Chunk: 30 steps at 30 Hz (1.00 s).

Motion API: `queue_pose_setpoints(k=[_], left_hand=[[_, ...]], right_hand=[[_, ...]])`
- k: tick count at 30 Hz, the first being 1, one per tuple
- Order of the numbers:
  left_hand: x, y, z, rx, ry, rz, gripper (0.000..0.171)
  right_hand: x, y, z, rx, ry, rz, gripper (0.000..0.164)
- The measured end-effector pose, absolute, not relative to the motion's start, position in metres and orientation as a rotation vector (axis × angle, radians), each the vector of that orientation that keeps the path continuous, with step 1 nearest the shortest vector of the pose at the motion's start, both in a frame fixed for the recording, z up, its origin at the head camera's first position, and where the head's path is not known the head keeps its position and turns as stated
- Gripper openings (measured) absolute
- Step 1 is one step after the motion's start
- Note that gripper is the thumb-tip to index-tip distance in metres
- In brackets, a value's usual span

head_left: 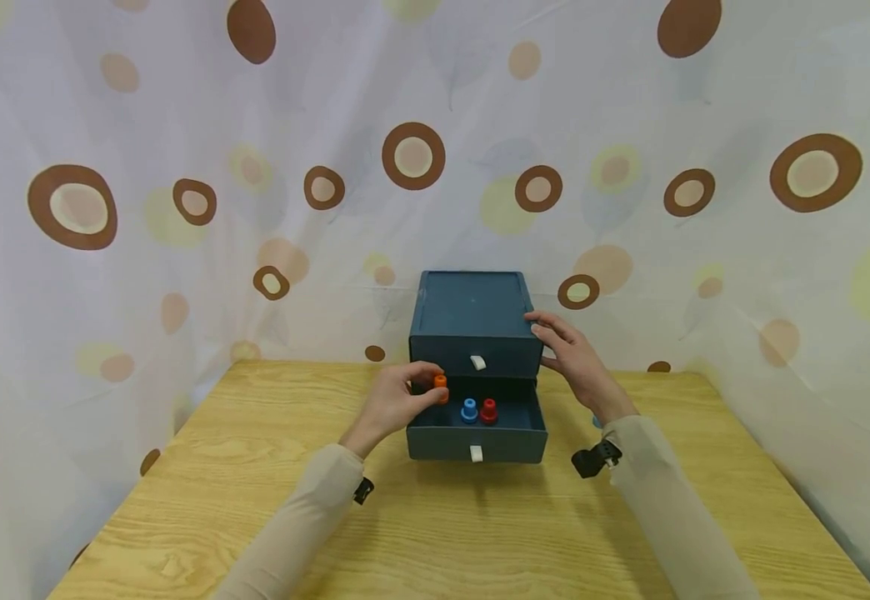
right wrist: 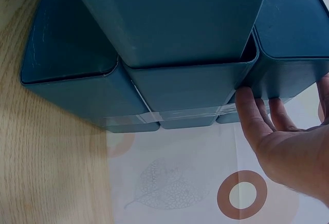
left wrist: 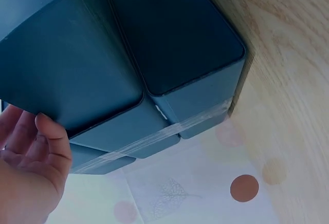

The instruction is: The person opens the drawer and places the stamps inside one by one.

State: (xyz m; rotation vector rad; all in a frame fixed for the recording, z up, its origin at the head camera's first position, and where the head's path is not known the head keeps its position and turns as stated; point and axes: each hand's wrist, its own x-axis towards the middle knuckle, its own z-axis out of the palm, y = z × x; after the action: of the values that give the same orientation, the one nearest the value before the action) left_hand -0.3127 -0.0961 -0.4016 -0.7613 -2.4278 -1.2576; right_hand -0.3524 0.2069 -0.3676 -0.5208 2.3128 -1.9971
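A dark blue drawer cabinet (head_left: pixel 472 304) stands at the back of the table, its lower drawer (head_left: pixel 476 444) pulled out. Over the drawer's left side, my left hand (head_left: pixel 397 400) pinches a small orange peg-like piece (head_left: pixel 441 382) between thumb and fingers. In the left wrist view the drawer's wall hides that piece. Inside the drawer, a blue piece (head_left: pixel 469 411) and a red piece (head_left: pixel 489 412), each with a wider base, stand side by side. My right hand (head_left: pixel 573 358) rests against the cabinet's upper right side, fingers extended at its edge, also seen in the right wrist view.
The upper drawer is closed, with a white pull tab (head_left: pixel 477 362). A small blue thing (head_left: pixel 597 422) lies on the wooden table (head_left: pixel 255 475), partly hidden by my right wrist. Close behind the cabinet hangs a patterned cloth (head_left: pixel 472 225).
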Motion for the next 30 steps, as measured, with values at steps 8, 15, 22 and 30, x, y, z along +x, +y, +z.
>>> queue_pose_setpoints(k=[8,15,22,30], left_hand=[[-0.314,-0.095,-0.398,-0.851,-2.540,-1.064,0.031],[-0.316,-0.094,-0.394,-0.870,-2.660,-0.967,0.027],[-0.318,-0.091,-0.389,-0.912,-2.755,-0.814,0.028],[-0.321,-0.086,-0.386,-0.873,-2.851,-0.775,0.027]], right_hand=[[-0.351,0.207,-0.366,-0.534,2.301,-2.015,0.054],[-0.351,0.206,-0.366,-0.515,2.303,-2.016,0.053],[-0.351,0.205,-0.368,-0.522,2.306,-2.010,0.054],[-0.350,0.205,-0.367,-0.524,2.310,-2.012,0.054]])
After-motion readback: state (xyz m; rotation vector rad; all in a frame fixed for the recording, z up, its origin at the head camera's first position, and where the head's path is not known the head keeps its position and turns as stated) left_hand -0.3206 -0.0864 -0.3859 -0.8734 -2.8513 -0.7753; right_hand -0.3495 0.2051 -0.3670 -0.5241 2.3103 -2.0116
